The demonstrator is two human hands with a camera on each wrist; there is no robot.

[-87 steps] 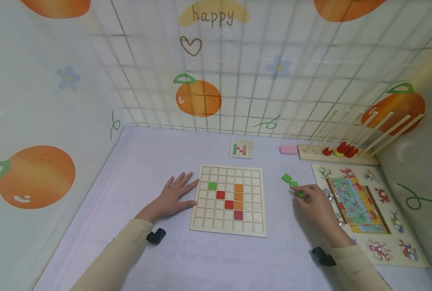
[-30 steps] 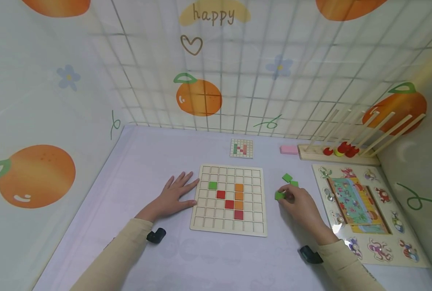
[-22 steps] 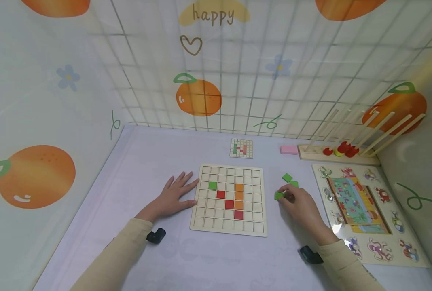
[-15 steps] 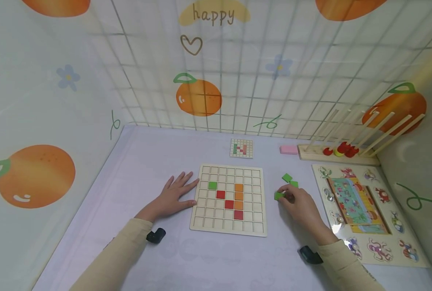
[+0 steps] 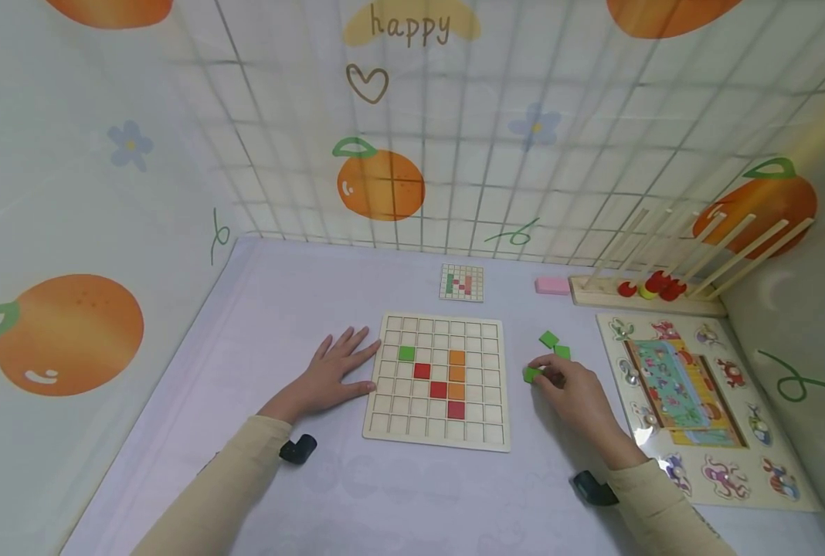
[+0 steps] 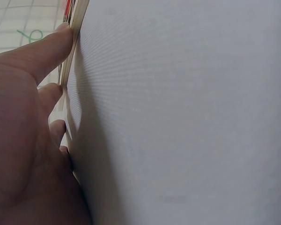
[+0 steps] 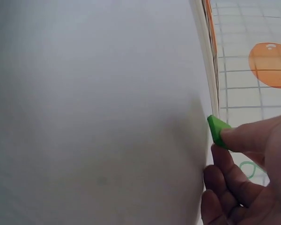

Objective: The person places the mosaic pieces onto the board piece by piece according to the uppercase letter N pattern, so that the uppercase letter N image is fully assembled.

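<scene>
We've got seven tiles (image 5: pixel 438 390) sitting in the grid board (image 5: pixel 397 426), and our right hand (image 5: pixel 572 395) pinches a green tile (image 5: pixel 531 376) beside it; that and two loose green tiles (image 5: pixel 548 339) look like all that's left. Our left hand (image 5: pixel 325 378), fingers spread, touches the board's edge.

The table (image 5: pixel 385 498) (pale lilac) bears a gridded board (image 5: pixel 412 408) and green tiles (image 5: pixel 548 339).

- right hand (image 7: pixel 271 187) pinches green tile (image 7: pixel 216 129) (corner sticking out)
- other fingers (image 7: pixel 215 180) close to white counter (image 7: pixel 107 108)
- board edge (image 7: pixel 207 51) beyond, orange print (image 7: pixel 272 63) on gridded backdrop (image 7: pixel 239 96)
</scene>
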